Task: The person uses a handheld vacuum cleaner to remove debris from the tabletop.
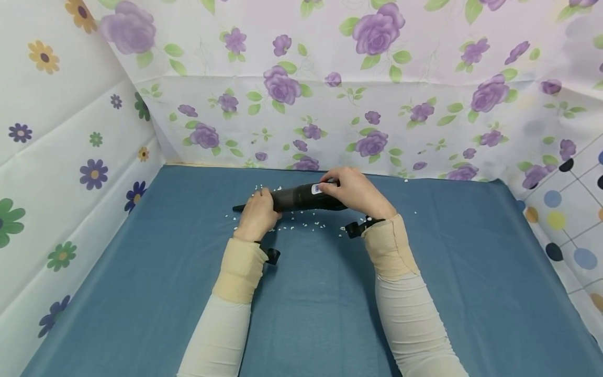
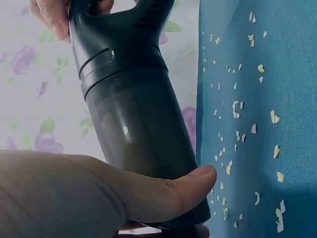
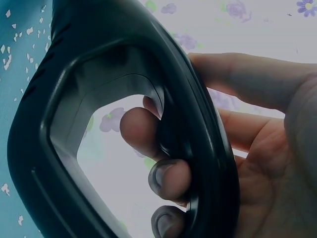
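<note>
A black handheld vacuum cleaner (image 1: 306, 198) with a smoky clear dust cup (image 2: 141, 124) is held level over the blue cloth, its narrow nozzle (image 1: 238, 208) pointing left. My left hand (image 1: 256, 214) grips the front end of the body, with the thumb laid across the dust cup in the left wrist view. Fingers of my right hand (image 1: 355, 191) curl through the loop handle (image 3: 198, 124) at the rear. Small white paper scraps (image 1: 315, 225) lie scattered on the cloth beneath and around the vacuum cleaner.
Blue cloth (image 1: 301, 314) covers the table. A flowered sheet (image 1: 330, 104) hangs along the back edge, with patterned sheets (image 1: 56, 157) at both sides. A few scraps lie farther right on the cloth.
</note>
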`<control>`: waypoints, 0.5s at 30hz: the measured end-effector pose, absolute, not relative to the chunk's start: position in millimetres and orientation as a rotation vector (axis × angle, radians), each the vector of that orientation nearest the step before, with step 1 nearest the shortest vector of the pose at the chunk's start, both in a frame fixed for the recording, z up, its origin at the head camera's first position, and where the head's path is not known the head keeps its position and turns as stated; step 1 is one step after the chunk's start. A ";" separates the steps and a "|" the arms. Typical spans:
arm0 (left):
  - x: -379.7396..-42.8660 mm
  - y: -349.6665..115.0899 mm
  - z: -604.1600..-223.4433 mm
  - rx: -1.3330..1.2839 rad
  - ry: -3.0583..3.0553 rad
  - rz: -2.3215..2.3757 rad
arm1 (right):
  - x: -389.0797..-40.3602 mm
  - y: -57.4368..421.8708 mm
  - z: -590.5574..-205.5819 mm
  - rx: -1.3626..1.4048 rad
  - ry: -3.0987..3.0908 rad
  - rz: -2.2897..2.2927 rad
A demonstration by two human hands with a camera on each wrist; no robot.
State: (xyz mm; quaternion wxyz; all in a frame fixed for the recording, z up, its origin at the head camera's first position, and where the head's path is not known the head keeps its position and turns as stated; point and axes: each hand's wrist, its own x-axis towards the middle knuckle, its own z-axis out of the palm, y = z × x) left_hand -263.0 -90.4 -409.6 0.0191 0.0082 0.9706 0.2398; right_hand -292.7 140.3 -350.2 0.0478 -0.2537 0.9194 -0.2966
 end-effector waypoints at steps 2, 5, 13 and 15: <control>-262.6 -89.6 -408.4 0.022 3.003 0.725 | -293.1 140.8 -350.1 -0.778 2.804 -0.897; -262.4 -88.4 -407.0 0.010 2.987 0.693 | -293.2 141.4 -349.4 -0.783 2.804 -0.886; -260.9 -87.0 -403.7 0.003 2.962 0.663 | -291.7 143.8 -347.2 -0.786 2.796 -0.879; -259.3 -87.6 -402.8 0.007 2.960 0.668 | -291.5 143.9 -347.2 -0.794 2.793 -0.867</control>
